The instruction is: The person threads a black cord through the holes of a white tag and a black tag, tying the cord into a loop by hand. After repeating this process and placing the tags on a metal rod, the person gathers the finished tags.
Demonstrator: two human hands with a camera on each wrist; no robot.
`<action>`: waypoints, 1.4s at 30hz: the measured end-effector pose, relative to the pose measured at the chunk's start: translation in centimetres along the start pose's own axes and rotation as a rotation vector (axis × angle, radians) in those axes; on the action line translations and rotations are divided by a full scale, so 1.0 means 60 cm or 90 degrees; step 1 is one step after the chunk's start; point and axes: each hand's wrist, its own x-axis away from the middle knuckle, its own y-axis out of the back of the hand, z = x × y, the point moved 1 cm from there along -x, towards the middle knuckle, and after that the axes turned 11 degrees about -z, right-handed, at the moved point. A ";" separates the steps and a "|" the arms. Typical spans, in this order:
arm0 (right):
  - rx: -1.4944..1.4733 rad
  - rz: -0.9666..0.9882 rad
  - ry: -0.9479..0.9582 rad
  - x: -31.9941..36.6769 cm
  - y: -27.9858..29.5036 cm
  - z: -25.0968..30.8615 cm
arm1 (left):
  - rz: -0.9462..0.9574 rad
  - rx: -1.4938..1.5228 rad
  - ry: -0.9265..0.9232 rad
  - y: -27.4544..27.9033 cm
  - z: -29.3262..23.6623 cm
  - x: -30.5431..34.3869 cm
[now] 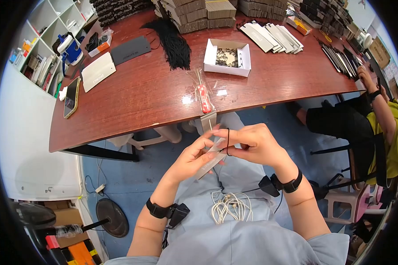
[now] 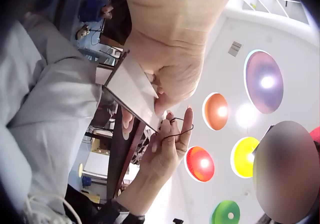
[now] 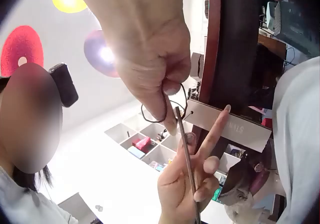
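Note:
My left hand (image 1: pixel 188 161) holds a pale grey card tag (image 1: pixel 205 170) between thumb and fingers, over my lap. Printed letters show on the tag (image 3: pixel 232 127) in the right wrist view, where a small dark hole sits close to its end. A thin black cord (image 1: pixel 228 140) loops around fingers of my right hand (image 1: pixel 260 145), and its thumb and index finger pinch together right at the tag's end. In the left wrist view the cord (image 2: pixel 181 135) stretches between the right hand's fingers, beside the tag's corner.
A red-handled tool (image 1: pixel 204 99) lies taped at the table's front edge, above a metal strip (image 1: pixel 208 120). On the table (image 1: pixel 132 101) are a white box (image 1: pixel 227 70) of small cords, black strings (image 1: pixel 174 48), card stacks (image 1: pixel 269 37) and a phone (image 1: pixel 71 98). Another person (image 1: pixel 382 128) sits at right.

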 end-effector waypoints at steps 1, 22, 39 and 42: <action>0.030 0.008 0.002 0.000 0.002 0.004 | 0.000 0.000 0.001 -0.001 -0.001 0.000; -0.369 -0.223 -0.454 0.039 0.018 -0.047 | -0.027 -0.006 -0.029 -0.001 -0.009 0.003; -0.493 -0.066 -0.474 0.086 -0.037 -0.064 | -0.001 0.111 0.005 0.001 -0.013 0.002; -1.052 -0.167 -0.397 0.085 -0.018 -0.072 | -0.013 0.125 0.018 0.003 -0.008 0.001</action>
